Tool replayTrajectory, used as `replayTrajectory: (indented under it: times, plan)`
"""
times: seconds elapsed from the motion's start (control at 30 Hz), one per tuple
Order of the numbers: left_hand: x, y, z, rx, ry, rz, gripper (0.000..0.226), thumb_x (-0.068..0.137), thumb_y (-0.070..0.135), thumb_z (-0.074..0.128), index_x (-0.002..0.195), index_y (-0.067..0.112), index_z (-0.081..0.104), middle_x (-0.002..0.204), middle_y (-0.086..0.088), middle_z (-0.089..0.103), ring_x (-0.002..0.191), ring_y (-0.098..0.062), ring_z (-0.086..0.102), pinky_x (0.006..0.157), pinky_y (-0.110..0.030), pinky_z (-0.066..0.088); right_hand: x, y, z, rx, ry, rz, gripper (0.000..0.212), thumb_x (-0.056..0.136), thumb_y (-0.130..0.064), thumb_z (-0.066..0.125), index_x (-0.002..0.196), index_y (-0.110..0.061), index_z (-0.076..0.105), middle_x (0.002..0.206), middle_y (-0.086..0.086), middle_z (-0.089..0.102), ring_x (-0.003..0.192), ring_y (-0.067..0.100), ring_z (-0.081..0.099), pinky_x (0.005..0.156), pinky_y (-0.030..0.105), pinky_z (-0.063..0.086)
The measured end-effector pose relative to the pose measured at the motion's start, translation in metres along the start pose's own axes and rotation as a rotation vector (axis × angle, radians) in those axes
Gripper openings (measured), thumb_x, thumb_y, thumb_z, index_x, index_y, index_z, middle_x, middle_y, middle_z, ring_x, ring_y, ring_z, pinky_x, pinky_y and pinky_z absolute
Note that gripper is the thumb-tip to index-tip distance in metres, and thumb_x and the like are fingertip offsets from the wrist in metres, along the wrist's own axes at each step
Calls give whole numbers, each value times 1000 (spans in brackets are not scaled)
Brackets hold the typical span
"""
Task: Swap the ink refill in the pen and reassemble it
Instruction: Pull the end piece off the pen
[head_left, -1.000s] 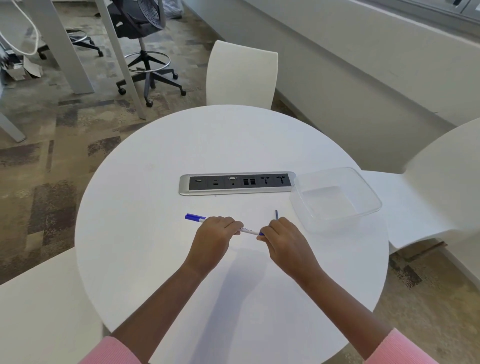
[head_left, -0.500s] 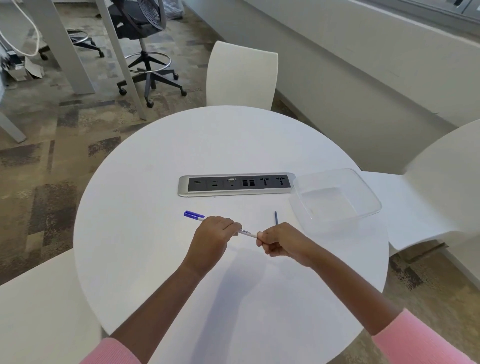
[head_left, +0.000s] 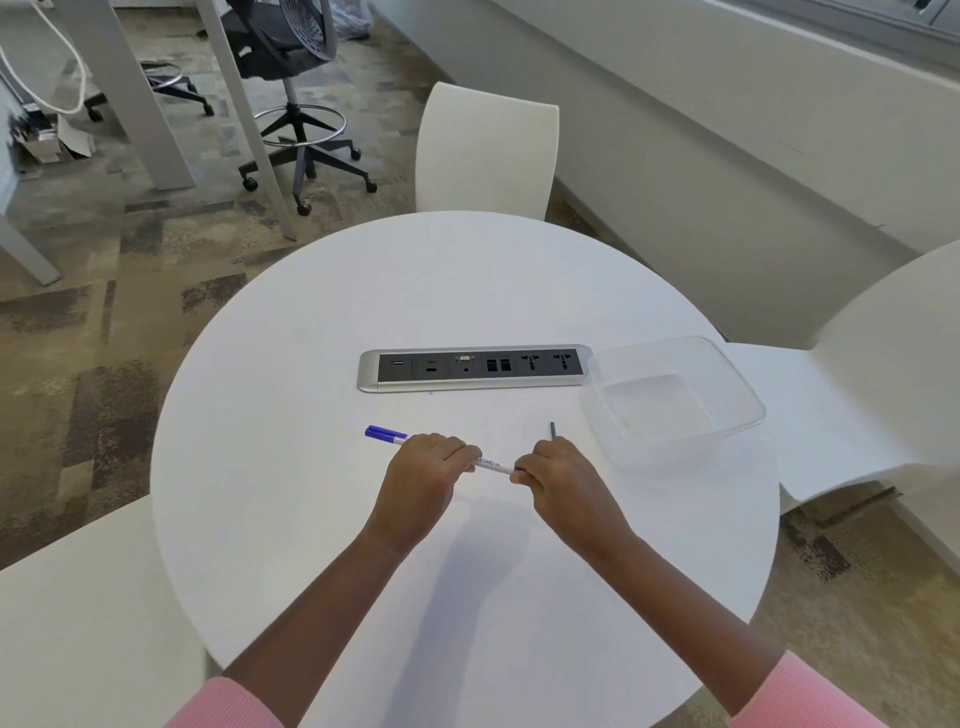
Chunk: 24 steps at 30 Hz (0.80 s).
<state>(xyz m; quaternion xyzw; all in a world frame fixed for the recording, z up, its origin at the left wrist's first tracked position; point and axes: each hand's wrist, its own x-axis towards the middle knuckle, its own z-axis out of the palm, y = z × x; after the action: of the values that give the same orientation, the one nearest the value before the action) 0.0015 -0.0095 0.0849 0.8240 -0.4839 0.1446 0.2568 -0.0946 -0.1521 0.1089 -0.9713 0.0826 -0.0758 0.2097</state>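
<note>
A white pen (head_left: 492, 462) with a blue cap at its far left end is held just above the round white table (head_left: 311, 364). My left hand (head_left: 426, 470) is closed around the pen's barrel near the capped end. At the pen's right end, the fingers of my right hand (head_left: 558, 475) are closed around it. A thin dark refill (head_left: 552, 429) sticks up from behind my right hand; its lower part is hidden, and I cannot tell whether it lies on the table or is held.
A silver and black power socket strip (head_left: 472, 369) is set in the table's middle. A clear plastic container (head_left: 675, 400) stands at the right edge. White chairs (head_left: 485, 150) surround the table, one behind it and one to the right (head_left: 857, 374).
My right wrist has turned back upright from a rolled position while staying on the pen's end. The left hand and pen stay almost still.
</note>
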Motion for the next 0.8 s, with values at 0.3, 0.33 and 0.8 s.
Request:
replayTrajectory:
  times: [0.3, 0.33, 0.8]
  plan:
    - [2, 3, -4, 20, 16, 29, 29, 51, -11, 84, 68, 8, 72, 58, -1, 67, 48, -21, 60, 49, -22, 47, 14, 7, -25, 831, -433, 532, 31, 91, -12, 50, 62, -11, 62, 55, 1, 52, 53, 9, 47, 51, 12, 42]
    - [2, 3, -4, 19, 17, 26, 28, 51, -11, 84, 68, 8, 71, 58, -1, 67, 47, -22, 59, 49, -21, 47, 13, 7, -24, 826, -424, 532, 30, 92, -14, 50, 66, -10, 64, 56, 1, 52, 54, 10, 48, 53, 13, 42]
    - [4, 5, -3, -5, 18, 15, 25, 53, -7, 86, 68, 7, 71, 57, -2, 68, 46, -22, 59, 47, -22, 49, -2, 0, -7, -64, -2, -25, 13, 83, -7, 62, 76, 2, 65, 68, 17, 61, 68, 26, 50, 60, 34, 43]
